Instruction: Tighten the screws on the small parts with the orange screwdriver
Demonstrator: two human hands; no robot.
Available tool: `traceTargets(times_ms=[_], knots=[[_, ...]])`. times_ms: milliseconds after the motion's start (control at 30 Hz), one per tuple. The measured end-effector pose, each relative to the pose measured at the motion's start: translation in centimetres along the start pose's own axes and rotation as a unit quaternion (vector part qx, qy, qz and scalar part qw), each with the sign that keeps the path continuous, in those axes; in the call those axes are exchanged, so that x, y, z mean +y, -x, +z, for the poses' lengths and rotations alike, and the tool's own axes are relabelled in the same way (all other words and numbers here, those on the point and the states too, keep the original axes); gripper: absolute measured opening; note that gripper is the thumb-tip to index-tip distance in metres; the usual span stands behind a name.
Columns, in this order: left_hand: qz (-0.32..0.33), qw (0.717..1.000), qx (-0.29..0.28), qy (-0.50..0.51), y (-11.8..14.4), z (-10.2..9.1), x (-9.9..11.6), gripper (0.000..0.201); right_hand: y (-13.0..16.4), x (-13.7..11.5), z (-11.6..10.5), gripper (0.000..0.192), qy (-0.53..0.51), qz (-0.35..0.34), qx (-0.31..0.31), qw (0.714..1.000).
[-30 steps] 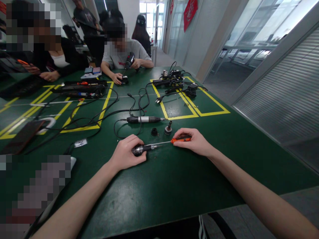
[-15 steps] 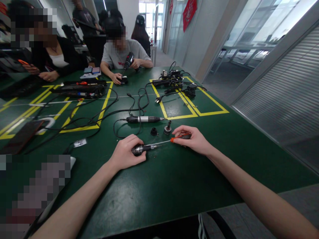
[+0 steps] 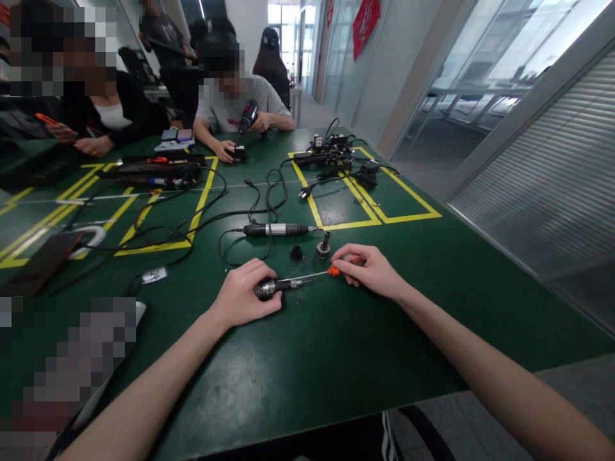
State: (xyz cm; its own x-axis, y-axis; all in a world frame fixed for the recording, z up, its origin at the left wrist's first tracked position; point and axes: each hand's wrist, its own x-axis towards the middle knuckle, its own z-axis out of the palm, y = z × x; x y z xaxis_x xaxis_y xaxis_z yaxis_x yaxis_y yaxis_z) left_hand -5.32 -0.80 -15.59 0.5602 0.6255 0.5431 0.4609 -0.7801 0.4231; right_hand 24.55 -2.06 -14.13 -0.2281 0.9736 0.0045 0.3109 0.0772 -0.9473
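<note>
We've got one screwdriver [image 3: 317, 274] in our right hand [image 3: 372, 272], left hand [image 3: 243, 296] gripping one tool body [image 3: 271, 287]; two small parts [image 3: 310, 250] just beyond it.

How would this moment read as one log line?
left hand: holds black tool | right hand: grips orange screwdriver | tip at tool's front | green table

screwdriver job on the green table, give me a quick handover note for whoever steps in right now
Left hand: shut on the small dark tool body, pressed to the green table.
Right hand: shut on the orange screwdriver, its shaft pointing into the tool body's front end.
Nearby: black cap and small bit holder lie loose just beyond; a corded electric driver lies behind them.
Done: two parts look already off.
Left: cannot tell if the screw is loose; probably keep working it.
</note>
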Motion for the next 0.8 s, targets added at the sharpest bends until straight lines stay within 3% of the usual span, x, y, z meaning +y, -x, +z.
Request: traceTargets(times_ms=[300, 633, 800], knots=[[0.0, 1.0, 0.003, -0.001, 0.01, -0.03, -0.1, 0.005, 0.04, -0.41, -0.19, 0.026, 0.005, -0.027, 0.024, 0.999], [-0.002, 1.0, -0.001, -0.002, 0.04, -0.1, -0.07, 0.006, -0.11, 0.06, -0.16, 0.027, 0.001, -0.012, 0.012, 1.0], [-0.003, 1.0, 0.003, -0.004, 0.1, -0.08, -0.1, 0.006, 0.01, 0.02, -0.68, 0.026, 0.025, -0.068, 0.001, 0.997]])
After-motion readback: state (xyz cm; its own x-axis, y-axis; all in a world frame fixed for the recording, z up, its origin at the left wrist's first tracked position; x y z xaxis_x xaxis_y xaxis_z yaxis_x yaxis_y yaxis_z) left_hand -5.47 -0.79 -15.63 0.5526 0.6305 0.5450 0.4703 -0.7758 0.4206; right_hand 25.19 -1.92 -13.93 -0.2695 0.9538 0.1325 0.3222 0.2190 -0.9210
